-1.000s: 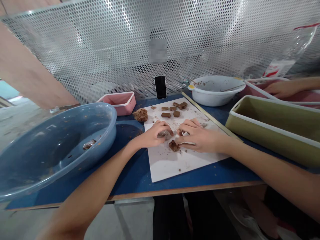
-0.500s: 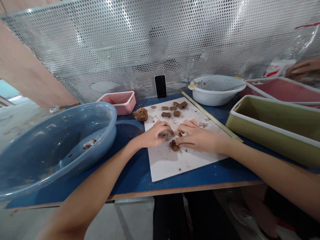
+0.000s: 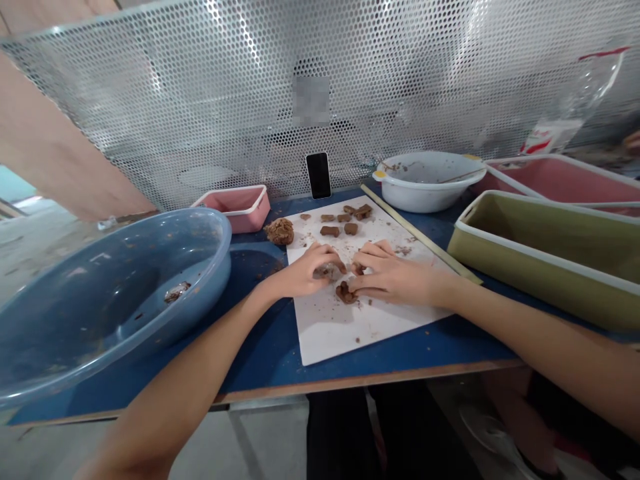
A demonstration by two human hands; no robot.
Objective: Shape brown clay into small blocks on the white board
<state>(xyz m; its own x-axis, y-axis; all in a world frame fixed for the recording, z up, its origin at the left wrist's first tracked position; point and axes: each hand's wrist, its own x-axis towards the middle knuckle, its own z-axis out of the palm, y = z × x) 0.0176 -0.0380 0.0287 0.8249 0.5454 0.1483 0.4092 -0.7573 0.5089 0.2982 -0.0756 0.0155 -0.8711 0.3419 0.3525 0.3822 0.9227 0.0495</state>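
Left hand (image 3: 313, 271) curls open; right hand (image 3: 383, 275) is bent, its grip unclear, thumb seemingly touching the roundish clay lump (image 3: 344, 295) between them, slightly bodyward.

I can read no words, numbers or brands anywhere before me. The nearest thing to lettering I see is on the clear plastic bottle (image 3: 586, 90): its white label (image 3: 561, 133) carries red marks, a broad one and smaller ones by it, too blurred for me to make out. The grey square (image 3: 311, 101) against the perforated metal panel (image 3: 200, 87) is pixelated, illegible to me.
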